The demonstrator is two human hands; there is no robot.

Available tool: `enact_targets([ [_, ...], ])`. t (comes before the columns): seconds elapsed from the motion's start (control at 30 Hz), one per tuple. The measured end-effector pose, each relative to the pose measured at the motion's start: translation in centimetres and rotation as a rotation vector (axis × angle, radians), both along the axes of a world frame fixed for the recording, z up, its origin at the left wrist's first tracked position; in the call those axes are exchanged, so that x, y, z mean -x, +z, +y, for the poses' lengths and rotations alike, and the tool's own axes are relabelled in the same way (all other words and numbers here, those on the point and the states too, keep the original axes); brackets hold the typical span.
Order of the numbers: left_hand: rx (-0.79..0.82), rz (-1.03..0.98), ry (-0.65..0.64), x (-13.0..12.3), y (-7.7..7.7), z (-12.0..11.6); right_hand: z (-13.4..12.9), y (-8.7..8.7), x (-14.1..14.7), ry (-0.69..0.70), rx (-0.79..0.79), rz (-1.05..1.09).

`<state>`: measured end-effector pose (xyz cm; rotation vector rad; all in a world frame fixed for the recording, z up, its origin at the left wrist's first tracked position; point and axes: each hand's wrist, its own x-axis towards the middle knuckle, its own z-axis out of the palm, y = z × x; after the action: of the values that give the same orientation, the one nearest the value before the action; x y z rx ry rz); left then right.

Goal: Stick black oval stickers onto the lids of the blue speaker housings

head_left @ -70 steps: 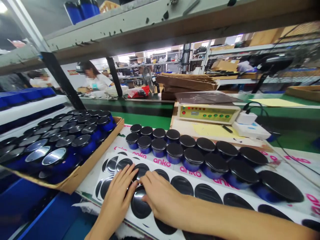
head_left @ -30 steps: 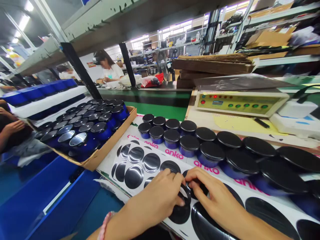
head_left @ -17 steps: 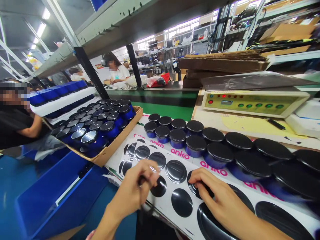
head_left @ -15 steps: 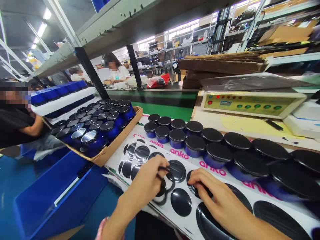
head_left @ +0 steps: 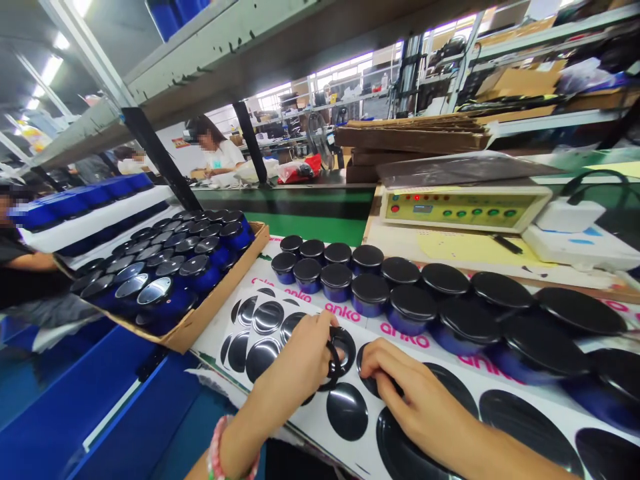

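Observation:
My left hand (head_left: 300, 353) is closed on a thin black ring (head_left: 332, 365), held over a white sheet (head_left: 313, 417) of round black discs. My right hand (head_left: 405, 380) has curled fingers at the edge of a black disc (head_left: 369, 370) on the sheet; its fingertips are partly hidden. Between the hands lies a shiny black disc (head_left: 347, 411). Behind them, two rows of blue cups with black tops (head_left: 371, 291) stand on white card printed with pink letters.
A cardboard tray (head_left: 220, 293) of dark blue containers is at the left. At the right back sits a control box (head_left: 465, 210). A shelf (head_left: 210, 60) hangs overhead. One person (head_left: 220, 150) sits behind, another is at the left edge.
The view has shifted a little to the right. The ring in my left hand has moved closer to the disc behind it. My right hand keeps its place at its disc.

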<state>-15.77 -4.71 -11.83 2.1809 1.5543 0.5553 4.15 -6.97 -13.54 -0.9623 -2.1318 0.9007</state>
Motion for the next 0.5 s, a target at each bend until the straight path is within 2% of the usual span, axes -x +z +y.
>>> enact_targets([
  [0.17,-0.099,-0.069,0.029,0.4,-0.4,-1.7,-0.1,0.1,0.2,0.005,-0.005,0.015],
  [0.37,-0.231,-0.064,-0.139,1.3,-0.5,-3.7,-0.4,-0.1,0.4,0.015,0.03,-0.009],
  [0.43,-0.24,-0.093,-0.112,1.7,-0.4,-4.6,-0.4,-0.2,0.4,0.013,0.038,-0.013],
  [0.5,-0.259,-0.208,-0.039,2.3,-0.1,-5.8,-0.4,-0.1,0.4,0.01,0.038,-0.016],
])
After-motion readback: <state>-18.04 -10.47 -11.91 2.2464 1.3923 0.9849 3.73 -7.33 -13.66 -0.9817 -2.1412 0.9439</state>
